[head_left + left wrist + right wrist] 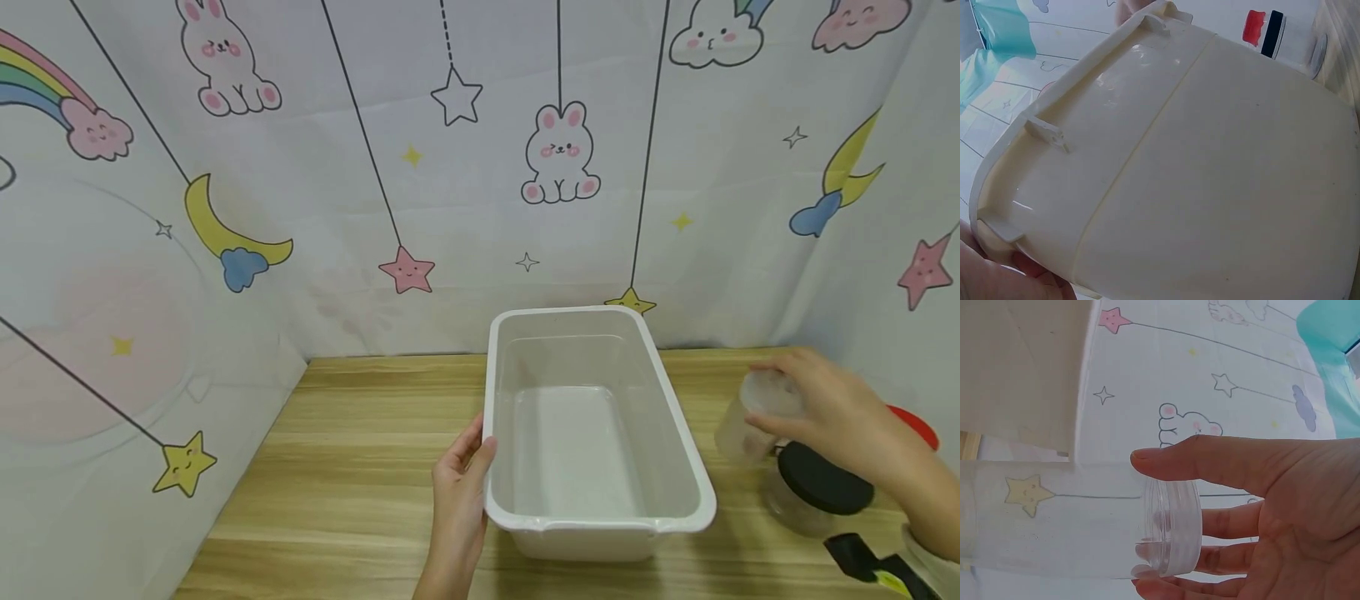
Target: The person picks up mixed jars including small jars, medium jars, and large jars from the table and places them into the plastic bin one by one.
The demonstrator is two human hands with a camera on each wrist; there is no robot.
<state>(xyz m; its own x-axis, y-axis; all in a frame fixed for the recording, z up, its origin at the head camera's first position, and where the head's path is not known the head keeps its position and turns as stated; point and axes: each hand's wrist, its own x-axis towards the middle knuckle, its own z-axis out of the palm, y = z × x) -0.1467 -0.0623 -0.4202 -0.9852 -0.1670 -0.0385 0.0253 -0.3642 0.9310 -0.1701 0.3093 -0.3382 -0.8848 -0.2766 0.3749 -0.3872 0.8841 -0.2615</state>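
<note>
White tub, clear jar, black lid

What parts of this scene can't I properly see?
- Head view: the right hand and arm hide much of the red lid.
- Head view: the clear jar is blurred and partly covered by that hand.
- Head view: the bottom edge cuts off a black object.
- Left wrist view: the picture's corner cuts off the left hand.

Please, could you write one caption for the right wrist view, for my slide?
Right hand grips a clear jar by its lidded end, pale tub nearby, star-printed backdrop behind.
</note>
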